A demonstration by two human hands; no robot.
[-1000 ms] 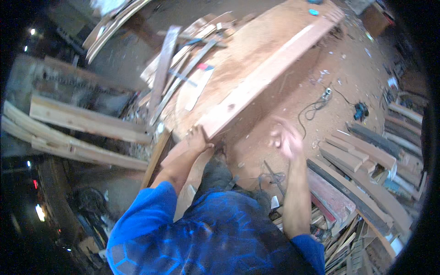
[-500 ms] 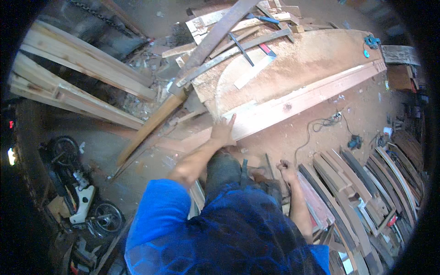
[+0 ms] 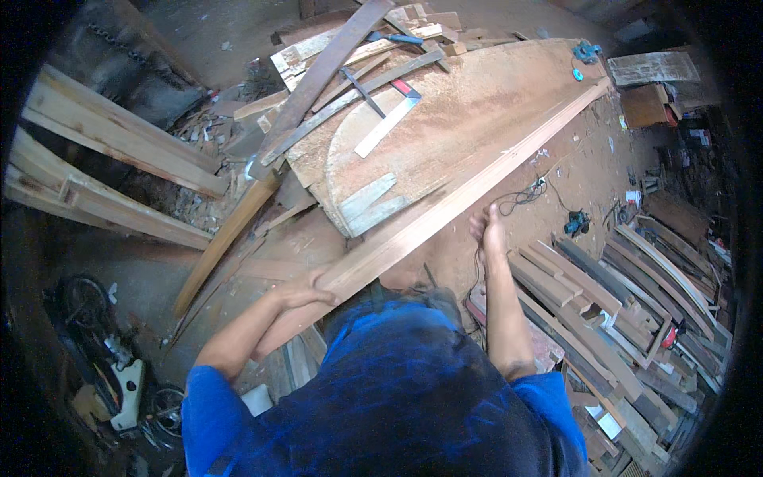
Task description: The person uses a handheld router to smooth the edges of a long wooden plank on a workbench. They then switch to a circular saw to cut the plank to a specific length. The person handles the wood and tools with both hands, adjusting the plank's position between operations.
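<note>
A long, pale wooden plank (image 3: 445, 215) runs diagonally from the far right of the workbench (image 3: 477, 103) down past my left side, its near end overhanging the bench. My left hand (image 3: 306, 292) is closed on the plank by that near end. To the right, my right hand (image 3: 488, 228) is raised beside the plank's near edge, apart from it, with fingers loosely bent and nothing visible in them. A try square (image 3: 385, 127) with a red-and-black stock lies on the bench beyond the plank.
Offcuts and a long dark board (image 3: 334, 71) pile up at the bench's left end. A blue power tool (image 3: 586, 52) sits at the far right corner. Stacked timber (image 3: 588, 294) fills the right floor, near a cable (image 3: 520, 196). A motorbike (image 3: 127, 389) stands at lower left.
The plank has turned, showing a narrower face, and its near end has come toward my left side. My left hand has gone from resting on it to gripping it. My right hand has risen.
</note>
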